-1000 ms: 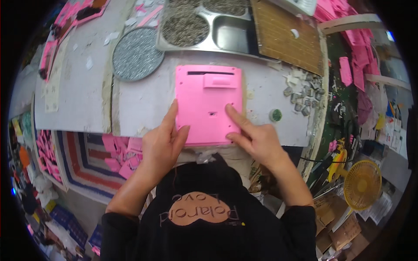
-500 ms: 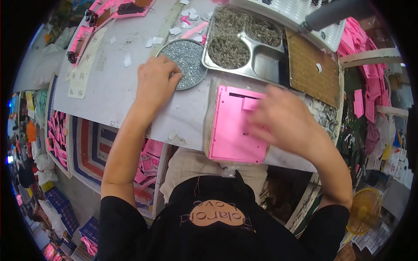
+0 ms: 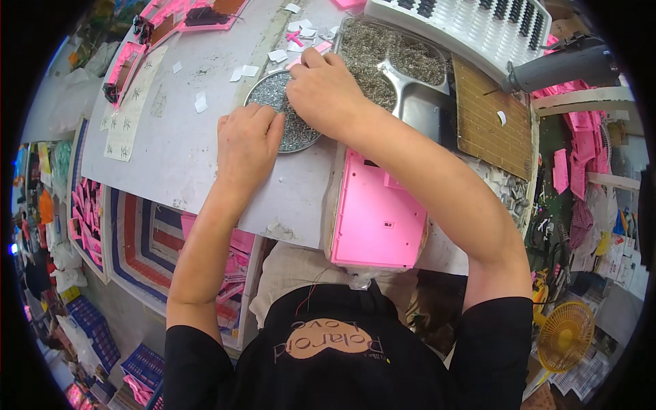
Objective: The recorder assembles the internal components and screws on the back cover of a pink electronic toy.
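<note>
My left hand (image 3: 249, 140) rests at the left side of a round dish (image 3: 275, 152) filled with small silver metal pieces (image 3: 270, 92). Its fingers are curled in and their tips are hidden. Across the dish reaches my right hand (image 3: 324, 96), fingers bent down over a flat pink strip (image 3: 295, 63) on the table. Whether they grip that strip or something else is hidden. In front of my body lies a flat pink rectangular plastic panel (image 3: 376, 219) with small holes, partly covered by my right forearm.
A compartmented metal tray (image 3: 420, 113) holds small brownish pieces. Right of it lies a brown board (image 3: 492, 113), behind it a white perforated rack (image 3: 465, 31). A grey cylindrical tool (image 3: 564, 68) hangs at right. White scraps (image 3: 277, 55) and pink parts (image 3: 212, 17) lie farther back.
My right hand has moved from over the pink panel, forward and left, to beyond the dish. My left hand has stayed by the dish. The grey tool appears farther right.
</note>
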Demonstrator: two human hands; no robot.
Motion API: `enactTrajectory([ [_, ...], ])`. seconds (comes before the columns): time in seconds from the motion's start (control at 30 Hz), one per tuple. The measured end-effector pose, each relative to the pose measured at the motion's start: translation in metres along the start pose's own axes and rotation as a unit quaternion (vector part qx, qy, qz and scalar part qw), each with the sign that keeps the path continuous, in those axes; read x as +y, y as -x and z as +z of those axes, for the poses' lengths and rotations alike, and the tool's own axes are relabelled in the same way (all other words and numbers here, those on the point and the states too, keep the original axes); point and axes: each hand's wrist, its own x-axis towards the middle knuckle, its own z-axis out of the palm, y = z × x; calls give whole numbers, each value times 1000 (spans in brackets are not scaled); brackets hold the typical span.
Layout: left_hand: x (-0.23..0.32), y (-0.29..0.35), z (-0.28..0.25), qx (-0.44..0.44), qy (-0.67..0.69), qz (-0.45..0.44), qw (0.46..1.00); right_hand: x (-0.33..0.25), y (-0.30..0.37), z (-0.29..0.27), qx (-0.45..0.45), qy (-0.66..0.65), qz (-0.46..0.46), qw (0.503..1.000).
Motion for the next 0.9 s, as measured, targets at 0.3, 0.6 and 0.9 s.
enactTrajectory([
  [0.3,74,14,-13,-133,193,96,967,33,84,-59,137,-117,21,983],
  [0.6,90,-6,-20,-204,57,157,965,47,195,-83,58,-204,153,965],
  [0.9,86,-10,-21,-253,71,129,956,53,184,-84,-7,-197,104,975],
])
